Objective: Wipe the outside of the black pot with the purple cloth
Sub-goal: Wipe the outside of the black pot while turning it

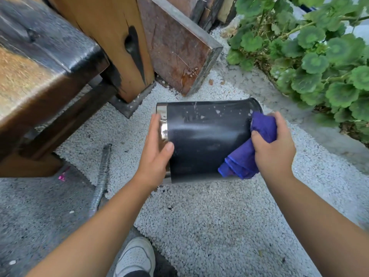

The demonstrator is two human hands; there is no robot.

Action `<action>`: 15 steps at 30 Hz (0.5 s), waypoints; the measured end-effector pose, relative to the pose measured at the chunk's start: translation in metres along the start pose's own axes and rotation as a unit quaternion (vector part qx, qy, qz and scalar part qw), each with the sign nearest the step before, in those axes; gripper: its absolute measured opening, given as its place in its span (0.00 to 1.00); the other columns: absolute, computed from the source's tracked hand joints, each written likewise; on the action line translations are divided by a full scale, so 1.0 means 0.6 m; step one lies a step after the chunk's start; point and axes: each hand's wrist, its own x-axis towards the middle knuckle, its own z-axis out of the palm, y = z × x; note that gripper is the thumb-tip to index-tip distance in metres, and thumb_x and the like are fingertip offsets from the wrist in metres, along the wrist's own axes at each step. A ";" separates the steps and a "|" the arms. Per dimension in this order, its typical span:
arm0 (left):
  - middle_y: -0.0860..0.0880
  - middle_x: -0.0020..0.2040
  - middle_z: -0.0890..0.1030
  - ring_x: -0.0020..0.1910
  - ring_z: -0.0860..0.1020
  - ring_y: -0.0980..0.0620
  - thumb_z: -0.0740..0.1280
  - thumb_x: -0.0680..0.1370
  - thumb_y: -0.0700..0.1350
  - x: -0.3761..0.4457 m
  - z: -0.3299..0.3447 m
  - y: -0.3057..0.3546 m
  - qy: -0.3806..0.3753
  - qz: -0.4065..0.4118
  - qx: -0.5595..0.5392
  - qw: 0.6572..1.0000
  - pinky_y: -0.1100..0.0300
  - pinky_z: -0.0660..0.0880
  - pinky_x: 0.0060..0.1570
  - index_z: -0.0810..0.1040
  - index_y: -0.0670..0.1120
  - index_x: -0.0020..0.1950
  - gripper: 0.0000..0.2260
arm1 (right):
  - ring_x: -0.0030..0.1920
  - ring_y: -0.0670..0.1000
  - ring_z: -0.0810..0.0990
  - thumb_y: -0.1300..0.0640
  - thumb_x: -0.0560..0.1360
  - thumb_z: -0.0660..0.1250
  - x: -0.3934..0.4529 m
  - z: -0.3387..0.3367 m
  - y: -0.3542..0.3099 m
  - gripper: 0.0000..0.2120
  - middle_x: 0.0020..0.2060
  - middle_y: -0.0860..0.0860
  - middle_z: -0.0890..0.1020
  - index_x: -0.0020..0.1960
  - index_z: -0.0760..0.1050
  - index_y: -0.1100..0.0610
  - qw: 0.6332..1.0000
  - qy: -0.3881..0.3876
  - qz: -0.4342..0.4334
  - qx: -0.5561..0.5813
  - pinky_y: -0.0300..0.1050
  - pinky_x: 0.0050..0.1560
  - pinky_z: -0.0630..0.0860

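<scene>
Head view: nearest the camera, a white shoe (135,256) stands on the ground at the bottom edge, and both bare forearms reach forward from the lower corners. The left hand (157,148) lies flat and open against the shiny metal band (162,124) at the left end of the black pot (207,140), the thumb pressed on the black wall and the fingers spread along the band; its grip is wide and braces the pot rather than closing round it. The right hand (273,146) has its grip closed tightly on the bunched purple cloth (249,154), fingers curled in, and holds the cloth against the right end of the pot, a loose fold hanging down over the lower wall. The wrist is bent slightly inward. The pot is on its side between the two hands above a patch of white gravel (199,216); whether it rests on the gravel or is lifted clear I cannot tell. Pale specks dot its upper surface. A grey ribbed rod (101,176) lies on the ground to the left. Further off stand a dark wooden bench (40,76), a thick timber post (119,47) and a leaning reddish slab (179,47). Green leafy plants (309,56) fill the far right.
</scene>
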 end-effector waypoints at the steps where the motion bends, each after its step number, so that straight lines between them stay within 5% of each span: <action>1: 0.52 0.81 0.52 0.79 0.51 0.56 0.60 0.76 0.68 -0.014 0.000 -0.005 0.003 0.003 -0.007 1.000 0.44 0.53 0.77 0.49 0.48 0.80 0.41 | 0.54 0.28 0.66 0.54 0.72 0.70 -0.007 0.002 0.007 0.33 0.65 0.42 0.74 0.75 0.65 0.48 1.000 0.002 0.008 0.002 0.13 0.49 0.56; 6: 0.59 0.73 0.67 0.73 0.66 0.58 0.63 0.76 0.56 -0.043 -0.002 -0.008 0.101 -0.009 0.023 0.995 0.52 0.65 0.72 0.61 0.56 0.75 0.28 | 0.43 0.33 0.74 0.53 0.71 0.69 -0.019 -0.010 0.028 0.27 0.57 0.47 0.81 0.70 0.69 0.50 0.999 -0.029 0.012 -0.013 0.16 0.43 0.62; 9: 0.59 0.57 0.75 0.57 0.73 0.61 0.61 0.75 0.56 0.005 -0.021 0.018 0.207 0.006 0.170 0.963 0.51 0.73 0.60 0.71 0.55 0.64 0.19 | 0.40 0.20 0.70 0.57 0.71 0.69 -0.026 -0.015 0.036 0.30 0.47 0.35 0.77 0.72 0.68 0.49 1.000 -0.025 0.009 -0.014 0.15 0.41 0.60; 11: 0.50 0.63 0.73 0.63 0.70 0.54 0.60 0.76 0.57 0.055 -0.034 0.032 0.161 0.044 0.272 0.948 0.49 0.69 0.64 0.70 0.48 0.67 0.23 | 0.40 0.18 0.68 0.59 0.71 0.70 -0.030 -0.016 0.037 0.32 0.46 0.30 0.72 0.74 0.66 0.49 1.000 -0.023 0.009 -0.014 0.14 0.40 0.59; 13: 0.44 0.73 0.67 0.73 0.64 0.46 0.58 0.78 0.60 0.099 -0.036 0.037 0.038 0.030 0.378 0.925 0.48 0.63 0.70 0.66 0.43 0.73 0.29 | 0.41 0.18 0.68 0.59 0.71 0.70 -0.028 -0.016 0.038 0.33 0.46 0.28 0.71 0.74 0.66 0.49 0.999 -0.030 0.011 -0.019 0.14 0.40 0.59; 15: 0.43 0.72 0.68 0.72 0.65 0.42 0.57 0.79 0.62 0.117 -0.030 0.029 -0.042 0.008 0.414 0.909 0.52 0.64 0.67 0.65 0.42 0.74 0.31 | 0.41 0.18 0.68 0.59 0.72 0.70 -0.029 -0.014 0.039 0.33 0.46 0.28 0.71 0.74 0.64 0.49 0.999 -0.031 0.009 -0.027 0.14 0.40 0.59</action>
